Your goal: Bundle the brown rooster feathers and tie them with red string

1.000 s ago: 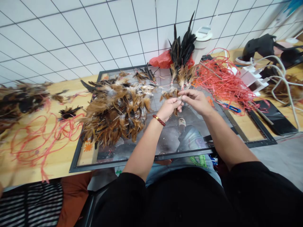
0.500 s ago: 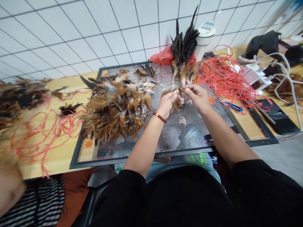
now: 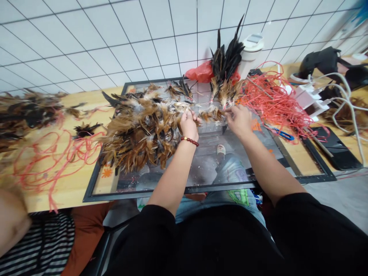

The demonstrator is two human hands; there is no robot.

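Note:
My left hand, with a beaded bracelet at the wrist, is closed in a pinch at the right edge of a large pile of brown feathers. Whatever lies between its fingertips is hidden. My right hand pinches at the end of a short row of brown feathers on the glass. Just beyond it stand tied bunches of long black feathers with brown, fluffy bases. A few dark feathers lie behind my left hand.
A dark-framed glass panel lies on the wooden table. To the right are tangled red plastic strips, a blue cutter, a phone and white chargers. At left are more feathers, red strips and another person's arm.
My left hand has moved left, away from my right hand, to the edge of the feather pile. My right hand stays in nearly the same place. The view has shifted slightly.

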